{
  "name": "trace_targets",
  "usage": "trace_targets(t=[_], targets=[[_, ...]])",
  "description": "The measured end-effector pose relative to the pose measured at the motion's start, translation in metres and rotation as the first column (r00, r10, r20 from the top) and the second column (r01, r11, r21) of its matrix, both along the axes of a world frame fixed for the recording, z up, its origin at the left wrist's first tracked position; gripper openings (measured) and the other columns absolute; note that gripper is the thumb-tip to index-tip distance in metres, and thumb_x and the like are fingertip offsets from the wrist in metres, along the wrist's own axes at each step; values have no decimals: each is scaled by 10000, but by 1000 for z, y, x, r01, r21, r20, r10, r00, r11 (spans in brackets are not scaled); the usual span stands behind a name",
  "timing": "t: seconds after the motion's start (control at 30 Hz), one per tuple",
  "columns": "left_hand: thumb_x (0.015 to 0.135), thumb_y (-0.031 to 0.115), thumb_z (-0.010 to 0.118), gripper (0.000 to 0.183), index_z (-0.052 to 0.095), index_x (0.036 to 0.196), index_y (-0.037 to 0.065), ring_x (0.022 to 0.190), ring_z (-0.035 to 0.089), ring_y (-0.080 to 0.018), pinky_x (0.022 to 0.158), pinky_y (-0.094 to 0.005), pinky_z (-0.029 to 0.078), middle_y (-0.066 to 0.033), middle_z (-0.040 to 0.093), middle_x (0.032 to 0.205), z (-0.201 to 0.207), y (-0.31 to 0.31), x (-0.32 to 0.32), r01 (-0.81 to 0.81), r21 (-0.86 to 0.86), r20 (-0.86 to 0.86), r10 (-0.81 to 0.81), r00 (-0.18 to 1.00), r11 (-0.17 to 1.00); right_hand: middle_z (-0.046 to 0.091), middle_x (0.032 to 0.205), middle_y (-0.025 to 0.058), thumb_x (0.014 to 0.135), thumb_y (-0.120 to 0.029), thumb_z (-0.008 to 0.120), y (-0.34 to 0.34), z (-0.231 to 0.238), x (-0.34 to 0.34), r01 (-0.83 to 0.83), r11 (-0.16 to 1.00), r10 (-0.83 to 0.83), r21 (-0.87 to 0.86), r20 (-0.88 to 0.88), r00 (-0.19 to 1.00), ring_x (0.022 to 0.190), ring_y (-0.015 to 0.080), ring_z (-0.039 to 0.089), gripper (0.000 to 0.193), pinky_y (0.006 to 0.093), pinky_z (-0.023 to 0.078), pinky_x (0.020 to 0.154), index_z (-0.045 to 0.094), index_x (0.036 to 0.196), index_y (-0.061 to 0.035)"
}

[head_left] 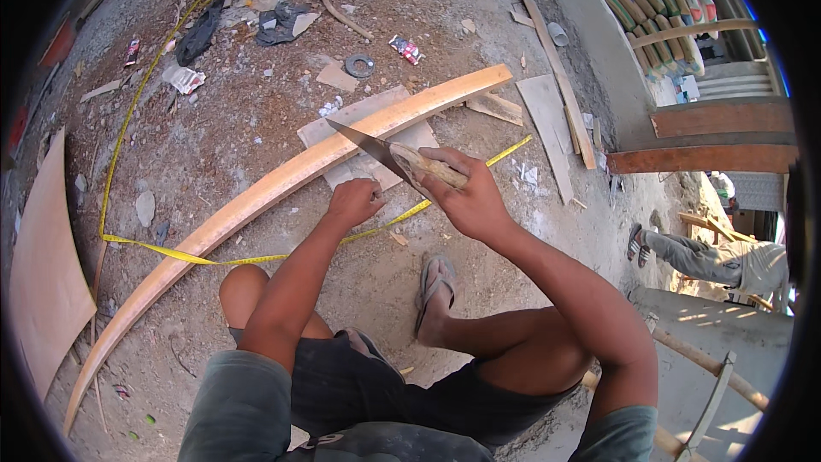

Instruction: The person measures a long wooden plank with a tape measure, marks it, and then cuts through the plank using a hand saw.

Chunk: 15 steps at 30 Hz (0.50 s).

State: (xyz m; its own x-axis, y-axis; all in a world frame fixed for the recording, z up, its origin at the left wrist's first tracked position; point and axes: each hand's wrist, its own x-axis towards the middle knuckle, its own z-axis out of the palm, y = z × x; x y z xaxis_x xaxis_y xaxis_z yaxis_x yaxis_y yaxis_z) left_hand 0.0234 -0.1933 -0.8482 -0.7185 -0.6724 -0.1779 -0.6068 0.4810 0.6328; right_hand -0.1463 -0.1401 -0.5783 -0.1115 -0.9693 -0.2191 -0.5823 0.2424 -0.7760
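My right hand [466, 192] is wrapped round the worn wooden handle of a handsaw [375, 149]. The saw's dark, tapering blade points up and left, across the top of a long timber beam [265, 191]. The beam looks bowed in this view and runs from the lower left to the upper middle. Just on the near side of it, my left hand [355, 203] is closed with its fingers curled; whatever it may hold is hidden. A yellow tape measure [248, 260] lies pulled out on the ground, passing by the beam and below both hands.
Board pieces [355, 109] lie under the beam, with planks [560, 77] to its right. A plywood sheet [47, 274] stands at the left. Black plastic [199, 34] and scraps litter the dirt. Another person [718, 261] is at the right, near a wooden ladder [714, 402].
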Motion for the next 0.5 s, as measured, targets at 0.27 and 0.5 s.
trace_targets(t=[0.27,0.5], targets=[[739,460,848,639,624,1207,85,1182,534,-329,1015,-468,423,-116,583,1215,20,-48,64,-479,-399,-78,491,868,782,713,1120,140,951,-91,703,36,-44,-36,11,998,-6,-59,82,997,1044,162,650,352,313,504,935,650,1281,22],[730,582,821,794,598,1273,47,1213,535,-325,1008,-473,416,-129,593,1210,0,-53,73,-442,-342,162,515,841,829,714,1118,190,911,11,704,111,-121,-34,-22,970,52,-241,122,991,947,210,716,421,316,538,855,607,1318,58]])
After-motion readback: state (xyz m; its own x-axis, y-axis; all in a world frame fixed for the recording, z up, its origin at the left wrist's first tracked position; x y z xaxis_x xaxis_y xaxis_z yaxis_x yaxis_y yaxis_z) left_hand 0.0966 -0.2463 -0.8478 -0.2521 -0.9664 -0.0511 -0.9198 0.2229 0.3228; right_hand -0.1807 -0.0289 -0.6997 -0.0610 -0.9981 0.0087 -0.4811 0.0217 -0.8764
